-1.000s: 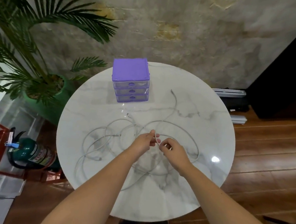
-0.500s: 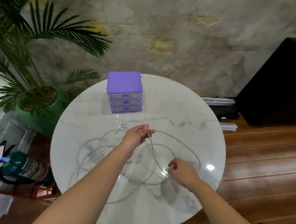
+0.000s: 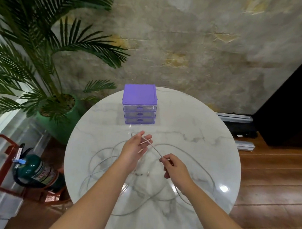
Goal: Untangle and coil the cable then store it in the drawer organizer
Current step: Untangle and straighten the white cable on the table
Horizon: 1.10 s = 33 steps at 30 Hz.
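A long grey-white cable lies in tangled loops over the round marble table. One short stretch is lifted and pulled straight between my hands. My left hand is held palm up above the table's middle, with its fingers nearly straight and the cable lying across them. To the right and nearer to me, my right hand pinches the cable between thumb and forefinger. The drawer organizer, with a purple top and three clear drawers, all pushed in, stands at the table's far side, just beyond my left hand.
A palm in a green pot stands left of the table. A green fire extinguisher in a red stand sits on the floor below it. A black cabinet is at the right, on the wooden floor.
My right hand rose from the table toward my left, drawing a cable stretch straight. My left hand's fingers went from curled around the cable to nearly straight. The view tilted upward.
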Tool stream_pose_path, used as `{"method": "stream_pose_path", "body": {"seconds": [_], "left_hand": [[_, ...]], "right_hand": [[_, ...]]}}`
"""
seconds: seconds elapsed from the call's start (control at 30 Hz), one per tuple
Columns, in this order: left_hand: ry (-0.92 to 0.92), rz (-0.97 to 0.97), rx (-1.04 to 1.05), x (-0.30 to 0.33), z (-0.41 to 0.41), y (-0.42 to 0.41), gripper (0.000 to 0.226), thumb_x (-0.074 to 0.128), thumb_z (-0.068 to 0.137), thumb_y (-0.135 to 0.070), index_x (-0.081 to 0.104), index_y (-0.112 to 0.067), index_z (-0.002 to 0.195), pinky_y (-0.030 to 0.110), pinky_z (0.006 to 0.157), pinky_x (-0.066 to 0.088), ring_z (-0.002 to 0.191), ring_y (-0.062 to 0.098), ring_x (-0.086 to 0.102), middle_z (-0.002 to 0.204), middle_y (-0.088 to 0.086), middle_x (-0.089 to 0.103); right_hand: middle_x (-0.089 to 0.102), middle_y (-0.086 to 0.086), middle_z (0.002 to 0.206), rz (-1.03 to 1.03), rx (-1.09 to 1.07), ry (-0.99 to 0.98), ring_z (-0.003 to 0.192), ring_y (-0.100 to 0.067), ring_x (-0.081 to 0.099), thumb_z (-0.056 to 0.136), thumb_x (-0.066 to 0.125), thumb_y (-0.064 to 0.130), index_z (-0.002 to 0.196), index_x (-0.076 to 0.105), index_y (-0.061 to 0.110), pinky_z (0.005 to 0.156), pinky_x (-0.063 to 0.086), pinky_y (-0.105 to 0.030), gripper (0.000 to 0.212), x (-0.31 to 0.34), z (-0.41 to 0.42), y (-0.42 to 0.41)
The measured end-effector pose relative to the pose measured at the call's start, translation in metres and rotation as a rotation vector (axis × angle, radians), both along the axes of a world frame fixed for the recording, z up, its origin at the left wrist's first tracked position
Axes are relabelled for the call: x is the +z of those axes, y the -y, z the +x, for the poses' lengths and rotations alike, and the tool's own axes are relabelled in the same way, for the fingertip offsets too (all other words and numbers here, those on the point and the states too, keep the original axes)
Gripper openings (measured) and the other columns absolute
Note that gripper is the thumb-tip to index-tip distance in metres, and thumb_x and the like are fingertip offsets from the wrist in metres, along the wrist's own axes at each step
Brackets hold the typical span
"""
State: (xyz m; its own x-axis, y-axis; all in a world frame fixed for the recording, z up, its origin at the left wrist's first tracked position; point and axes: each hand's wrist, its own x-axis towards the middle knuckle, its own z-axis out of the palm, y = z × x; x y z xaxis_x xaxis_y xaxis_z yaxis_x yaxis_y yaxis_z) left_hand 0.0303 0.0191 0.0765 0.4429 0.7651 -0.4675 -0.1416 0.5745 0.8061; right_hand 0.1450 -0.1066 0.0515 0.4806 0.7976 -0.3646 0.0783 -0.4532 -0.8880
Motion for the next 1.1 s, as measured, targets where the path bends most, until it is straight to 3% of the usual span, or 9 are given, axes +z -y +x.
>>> {"method": "stream_pose_path", "body": {"seconds": [0.17,0.4,0.53,0.63,0.7,0.8,0.9,0.97,1.1], "left_hand": [[0.039,0.006,0.156,0.006,-0.015,-0.015,0.031,0.035,0.105,-0.029,0.053,-0.014,0.125,0.031,0.082,0.052,0.089,0.019,0.067,0.095,0.004,0.066],[0.136,0.013,0.237,0.01,-0.029,-0.019,0.033,0.034,0.106,-0.019,0.039,-0.016,0.138,0.037,0.086,0.053,0.082,0.023,0.064,0.096,0.009,0.063],[0.177,-0.054,0.349,0.01,-0.035,-0.027,0.031,0.033,0.106,-0.029,0.042,-0.021,0.135,0.038,0.077,0.055,0.044,0.01,0.047,0.068,0.004,0.047],[0.159,-0.072,0.351,0.01,-0.048,-0.038,0.03,0.031,0.105,-0.037,0.05,-0.021,0.122,0.032,0.065,0.057,0.039,0.008,0.033,0.054,-0.002,0.037],[0.138,-0.049,0.356,0.008,-0.057,-0.047,0.023,0.033,0.105,-0.031,0.051,-0.018,0.109,0.031,0.063,0.057,0.044,0.009,0.034,0.058,-0.001,0.038],[0.161,-0.053,0.431,0.003,-0.073,-0.064,0.02,0.033,0.105,-0.027,0.05,-0.019,0.096,0.034,0.073,0.054,0.054,0.012,0.038,0.07,0.001,0.042],[0.114,-0.025,0.471,-0.002,-0.093,-0.081,0.022,0.031,0.105,-0.03,0.051,-0.023,0.1,0.028,0.072,0.049,0.056,0.011,0.036,0.072,-0.001,0.041],[0.05,0.035,0.464,-0.003,-0.103,-0.089,0.024,0.028,0.105,-0.031,0.051,-0.025,0.103,0.024,0.062,0.042,0.053,0.011,0.032,0.071,-0.002,0.038],[-0.048,0.138,0.407,-0.005,-0.105,-0.097,0.025,0.029,0.105,-0.033,0.052,-0.025,0.109,0.021,0.051,0.024,0.051,0.009,0.023,0.065,-0.005,0.032]], "right_hand": [[0.056,0.006,0.073,-0.088,0.045,0.012,0.062,-0.009,0.051,0.096,0.055,0.026,0.09,0.069,0.019,0.057,0.04,-0.016,0.017,-0.008,0.006,0.017],[0.067,0.021,0.099,-0.053,0.117,-0.049,0.101,0.007,0.055,0.094,0.058,0.038,0.095,0.076,0.021,0.083,0.039,-0.013,0.024,0.002,0.003,0.015],[0.058,0.013,0.067,-0.095,0.076,-0.041,0.069,-0.006,0.051,0.088,0.066,0.042,0.072,0.067,0.012,0.066,0.036,-0.021,0.033,0.003,0.005,0.008],[0.037,0.008,0.052,-0.145,0.033,0.021,0.054,-0.01,0.035,0.078,0.072,0.053,0.056,0.039,0.016,0.057,0.027,-0.026,0.054,0.007,0.005,0.004],[0.031,0.009,0.05,-0.167,0.048,0.034,0.049,-0.009,0.032,0.076,0.072,0.056,0.055,0.032,0.018,0.054,0.025,-0.025,0.059,0.01,0.007,0.004],[0.042,0.007,0.058,-0.212,0.113,0.001,0.049,-0.007,0.036,0.082,0.066,0.057,0.064,0.054,0.014,0.053,0.029,-0.019,0.048,0.011,0.016,0.009],[0.051,0.007,0.068,-0.265,0.146,0.047,0.062,-0.009,0.045,0.086,0.063,0.053,0.076,0.067,0.011,0.06,0.036,-0.02,0.043,0.004,0.029,0.021],[0.054,0.007,0.07,-0.349,0.147,0.173,0.065,-0.012,0.05,0.084,0.062,0.059,0.078,0.07,0.013,0.064,0.039,-0.025,0.047,-0.004,0.038,0.03],[0.06,0.006,0.067,-0.542,0.127,0.522,0.055,-0.016,0.056,0.088,0.048,0.066,0.076,0.065,0.02,0.051,0.044,-0.029,0.051,-0.011,0.048,0.042]]}}
